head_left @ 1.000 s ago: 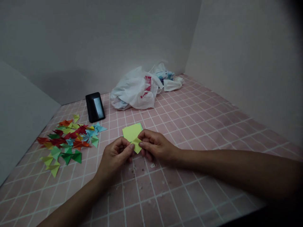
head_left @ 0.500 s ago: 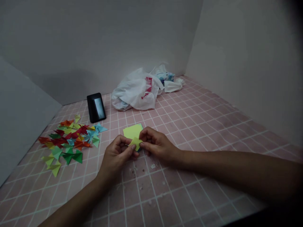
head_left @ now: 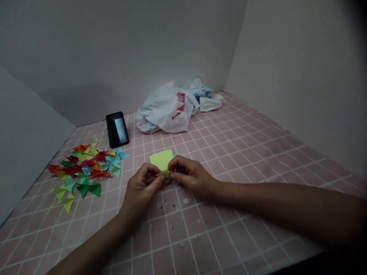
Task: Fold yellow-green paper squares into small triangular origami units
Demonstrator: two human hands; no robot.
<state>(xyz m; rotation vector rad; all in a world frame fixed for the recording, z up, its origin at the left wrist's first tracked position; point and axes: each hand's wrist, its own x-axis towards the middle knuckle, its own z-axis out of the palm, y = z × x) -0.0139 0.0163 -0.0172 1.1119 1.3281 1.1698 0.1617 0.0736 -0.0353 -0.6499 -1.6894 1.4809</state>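
Observation:
Between my two hands is a small folded yellow paper [head_left: 164,173], seen almost edge-on. My left hand [head_left: 146,180] pinches its left side between thumb and fingers. My right hand [head_left: 190,176] is closed on its right side in a similar pinch. Just behind the folded piece lies a stack of square paper sheets [head_left: 161,158], yellow on top with a bluish edge showing at the right. My fingers and the folded paper cover the stack's near part.
Several folded paper pieces [head_left: 83,187] in red, orange, green, yellow and blue lie in a pile at left. A black phone-like device [head_left: 117,130] leans behind them. White plastic bags [head_left: 166,109] rest near the back wall. Walls border the pink tiled surface [head_left: 235,145].
The folded yellow paper has tipped from showing its broad diamond face to a thin, nearly edge-on view. Both hands stay in about the same place, still pinching it.

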